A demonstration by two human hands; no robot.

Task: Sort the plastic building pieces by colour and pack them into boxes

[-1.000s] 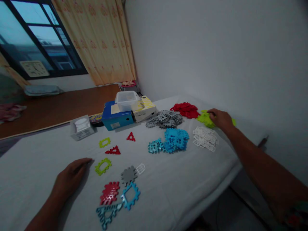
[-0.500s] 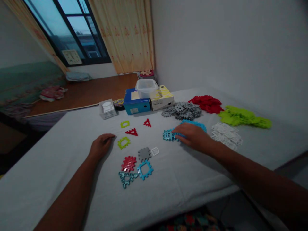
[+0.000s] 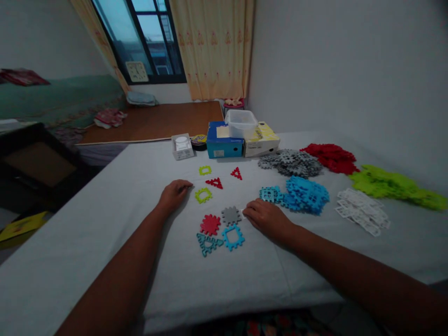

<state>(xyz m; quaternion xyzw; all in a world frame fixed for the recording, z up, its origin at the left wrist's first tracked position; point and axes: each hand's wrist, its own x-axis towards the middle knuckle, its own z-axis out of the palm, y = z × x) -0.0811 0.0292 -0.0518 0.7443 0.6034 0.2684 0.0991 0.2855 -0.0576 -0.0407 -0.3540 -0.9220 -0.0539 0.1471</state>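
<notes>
My right hand (image 3: 268, 219) is closed at the fingertips on a small white lattice piece (image 3: 244, 213), mostly hidden beneath the fingers. Just left of it lie a grey square toothed tile (image 3: 231, 215), a red toothed tile (image 3: 210, 225), a blue square frame (image 3: 233, 237) and a teal triangular piece (image 3: 207, 243). My left hand (image 3: 173, 196) rests on the cloth with curled fingers; whatever is at its fingertips is too small to make out. Close to it are two lime frames, one nearer (image 3: 203, 195) and one farther (image 3: 205, 170), plus a red triangle (image 3: 214, 183). Another red triangle (image 3: 236, 173) sits farther right.
Heaps of grey (image 3: 292, 162), red (image 3: 331, 157), lime (image 3: 395, 186), blue (image 3: 306, 195) and white pieces (image 3: 362, 211) spread along the right. At the back, a clear plastic tub (image 3: 241, 123) stands on a blue box (image 3: 224, 147) and a yellow-white box (image 3: 262, 145).
My right hand has left the blue heap and come toward me and left onto the white lattice piece. The view has turned left; my left hand stays beside the lime frames.
</notes>
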